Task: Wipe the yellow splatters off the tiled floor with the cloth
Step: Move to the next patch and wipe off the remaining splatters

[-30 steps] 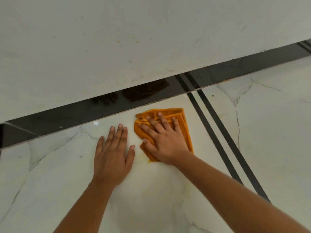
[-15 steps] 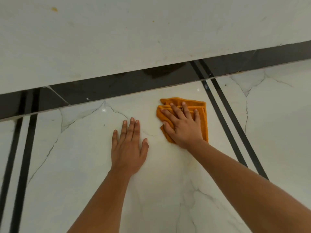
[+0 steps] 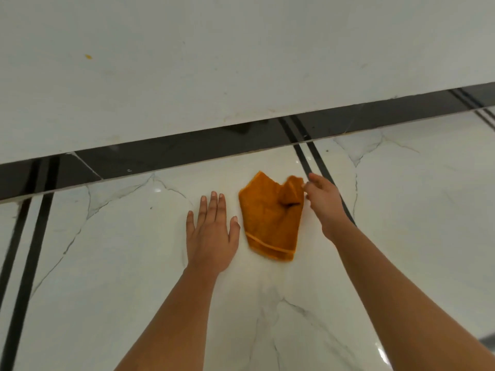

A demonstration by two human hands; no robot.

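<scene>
Two bare hands worked on the white marble floor (image 3: 107, 263). The left hand (image 3: 210, 236) lay flat, fingers spread, holding nothing. Just right of it lay the orange cloth (image 3: 270, 218); the right hand (image 3: 325, 204) pinched its far right corner, lifting it. Refolding to a clean face would likely help. One yellow spot (image 3: 88, 57) marked the wall (image 3: 241, 62) beyond the black skirting (image 3: 187, 148).

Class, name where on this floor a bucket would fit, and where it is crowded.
Free: the floor between the left hand and the left black stripes; also beyond the right stripes. Crowded: the middle, where the cloth lies between left hand and right hand.
</scene>
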